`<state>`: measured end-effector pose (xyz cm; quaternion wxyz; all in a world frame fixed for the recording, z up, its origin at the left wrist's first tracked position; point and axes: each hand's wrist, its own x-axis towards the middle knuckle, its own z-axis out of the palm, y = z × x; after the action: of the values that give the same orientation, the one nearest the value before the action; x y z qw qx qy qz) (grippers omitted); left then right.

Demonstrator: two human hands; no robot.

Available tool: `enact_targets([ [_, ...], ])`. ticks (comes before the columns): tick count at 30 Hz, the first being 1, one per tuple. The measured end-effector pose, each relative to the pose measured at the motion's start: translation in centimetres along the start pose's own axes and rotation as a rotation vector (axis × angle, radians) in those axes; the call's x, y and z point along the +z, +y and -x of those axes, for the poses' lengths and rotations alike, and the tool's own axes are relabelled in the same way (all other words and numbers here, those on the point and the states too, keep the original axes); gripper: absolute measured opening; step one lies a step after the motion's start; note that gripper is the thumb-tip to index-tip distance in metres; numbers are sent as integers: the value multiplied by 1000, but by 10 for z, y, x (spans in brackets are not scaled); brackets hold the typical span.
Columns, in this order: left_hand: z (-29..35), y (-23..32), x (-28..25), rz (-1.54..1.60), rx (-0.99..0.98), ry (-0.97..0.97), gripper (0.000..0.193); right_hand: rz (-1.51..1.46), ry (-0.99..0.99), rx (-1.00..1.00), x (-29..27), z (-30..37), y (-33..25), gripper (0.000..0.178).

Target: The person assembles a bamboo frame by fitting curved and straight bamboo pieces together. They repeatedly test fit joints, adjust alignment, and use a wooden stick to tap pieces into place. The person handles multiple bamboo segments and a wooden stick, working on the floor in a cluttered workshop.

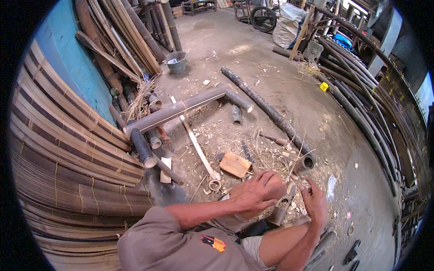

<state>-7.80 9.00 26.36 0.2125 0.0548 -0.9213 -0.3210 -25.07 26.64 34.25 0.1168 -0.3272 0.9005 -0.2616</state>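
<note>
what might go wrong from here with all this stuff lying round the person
The long round dark bamboo pole lies on the floor, its hollow near end close to the right hand; a knock might set it rolling. The long flat pale strip lies partly beneath the grey-brown bamboo frame, so a foot could catch on it. The small pale wood chips scattered across the floor may make footing slippery.

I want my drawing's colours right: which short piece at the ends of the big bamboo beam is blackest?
The left-end piece, beside the striped slats: it is nearly black. The right-end piece is lighter, mottled greyish brown.
</note>
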Motion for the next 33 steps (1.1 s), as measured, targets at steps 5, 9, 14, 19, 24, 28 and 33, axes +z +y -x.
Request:
enact_targets([
  [5,3,2,-6,-28,3,-24,71,3,-9,-4,2,1,3,45],
  [9,9,2,-11,28,-29,-24,67,0,-69,99,-3,5,-21,48],
  [14,4,-6,2,1,-48,-17,71,33,-67,99,-9,9,-18,52],
  [19,-5,-17,8,-4,64,-31,71,-12,-43,21,3,-3,2,50],
  [24,-5,-18,20,-49,85,-42,70,36,112,-175,23,-8,35,49],
  [28,-6,-8,22,-12,71,-83,70,16,140,-146,8,4,27,37],
  [33,-7,-3,23,-8,70,-112,67,-24,191,-100,-1,17,27,34],
])
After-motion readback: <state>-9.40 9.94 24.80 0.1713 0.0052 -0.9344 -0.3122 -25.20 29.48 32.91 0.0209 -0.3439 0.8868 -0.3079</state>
